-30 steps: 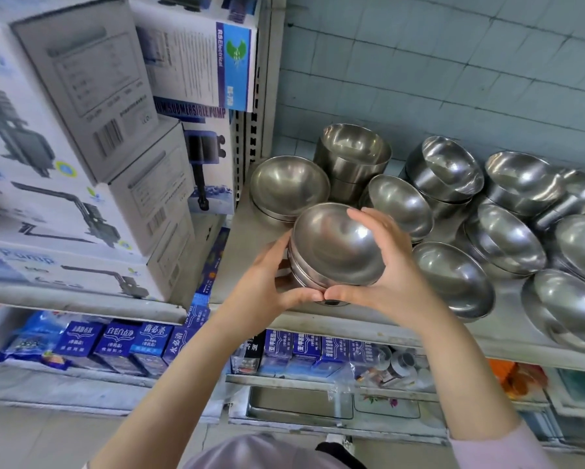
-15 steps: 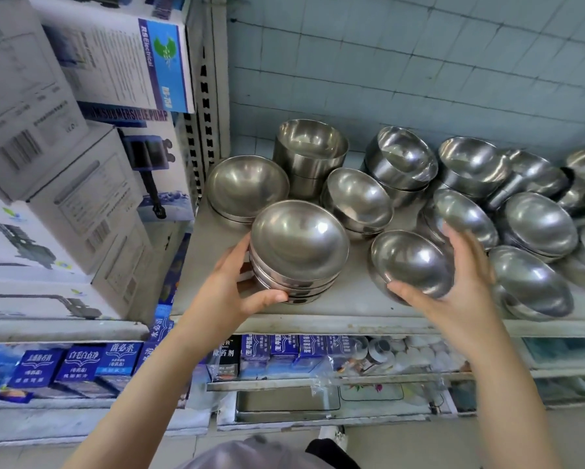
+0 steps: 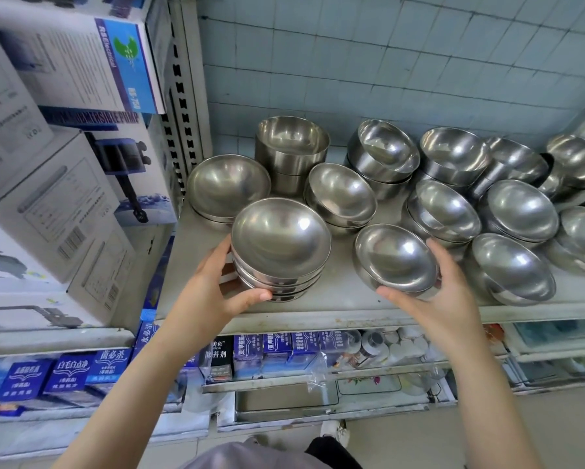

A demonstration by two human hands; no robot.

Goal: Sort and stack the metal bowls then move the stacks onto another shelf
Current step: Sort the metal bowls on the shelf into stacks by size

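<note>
The stack of bowls [image 3: 281, 245] at the near left and the single bowl [image 3: 396, 258] to its right are shiny silver-grey, like the other bowls [image 3: 521, 211] farther right. The shelf [image 3: 345, 301] is pale grey-white. The wall tiles [image 3: 386, 62] form a pale blue-grey grid. The pump boxes [image 3: 74, 62] at left are white with blue bands and a green logo. Below, the small boxes [image 3: 67, 370] are blue with white lettering.

One view only: head-worn wide-angle camera, facing forward and down, close on the pale grey metal shelf [image 3: 338, 297]. Bare forearms [image 3: 125, 384] enter from the bottom edge. White cardboard boxes [image 3: 57, 204] fill the left side, pale blue tiled wall [image 3: 386, 62] the top. Straight lines bow near edges.
</note>
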